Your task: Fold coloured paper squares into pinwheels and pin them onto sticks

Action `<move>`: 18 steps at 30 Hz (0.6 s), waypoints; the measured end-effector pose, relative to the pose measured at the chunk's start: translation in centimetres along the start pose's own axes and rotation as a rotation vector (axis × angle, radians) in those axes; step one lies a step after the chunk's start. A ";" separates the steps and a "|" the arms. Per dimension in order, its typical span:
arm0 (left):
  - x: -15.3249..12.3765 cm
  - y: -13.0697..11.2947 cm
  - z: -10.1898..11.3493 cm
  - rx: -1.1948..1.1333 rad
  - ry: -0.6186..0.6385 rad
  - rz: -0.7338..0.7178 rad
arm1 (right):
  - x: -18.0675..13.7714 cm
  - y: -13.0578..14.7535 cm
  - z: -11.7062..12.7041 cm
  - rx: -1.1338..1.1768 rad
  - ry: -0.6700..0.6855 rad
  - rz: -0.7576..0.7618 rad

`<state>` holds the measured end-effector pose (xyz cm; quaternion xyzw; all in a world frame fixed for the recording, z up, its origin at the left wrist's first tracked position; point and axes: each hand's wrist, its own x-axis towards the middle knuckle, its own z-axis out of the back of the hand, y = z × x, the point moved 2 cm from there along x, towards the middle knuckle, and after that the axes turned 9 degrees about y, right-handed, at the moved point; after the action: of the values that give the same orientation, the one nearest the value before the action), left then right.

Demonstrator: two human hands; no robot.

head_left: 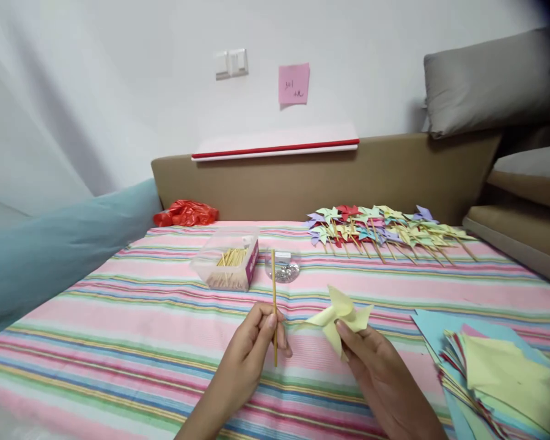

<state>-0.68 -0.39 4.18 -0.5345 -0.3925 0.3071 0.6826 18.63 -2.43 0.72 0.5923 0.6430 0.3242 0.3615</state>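
Upright between the thumb and fingers of my left hand [256,336] is a thin wooden stick [274,281]. My right hand [371,360] pinches a pale yellow paper pinwheel [343,311] near its middle, thumb on the front. The stick and the pinwheel are apart, side by side above the striped cloth [165,330]. Beyond my left hand stands a clear plastic box [224,278] with several wooden sticks in it. Right behind the stick, a round clear dish [288,272] holds small shiny metal pieces that I cannot make out singly.
Finished pinwheels on sticks [380,229] lie in a colourful row at the back right. Stacked coloured paper [508,373] is at the front right. A red plastic bag [186,214] sits at the back left. A brown padded board [275,183] closes off the far side.
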 end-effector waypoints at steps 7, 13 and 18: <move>-1.8 -0.1 -1.1 0.051 0.117 0.087 | -0.7 1.4 -1.0 0.042 0.168 0.275; -2.1 0.3 -1.7 0.345 0.179 0.011 | -1.8 2.9 -1.9 -0.261 0.276 0.506; -1.7 0.2 -2.1 0.356 0.166 -0.031 | -2.8 4.0 -2.5 -0.461 0.277 0.554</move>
<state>0.24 -2.81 3.42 -0.4228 -0.2828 0.3159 0.8009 18.75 -4.84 5.63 0.5974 0.4116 0.6226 0.2935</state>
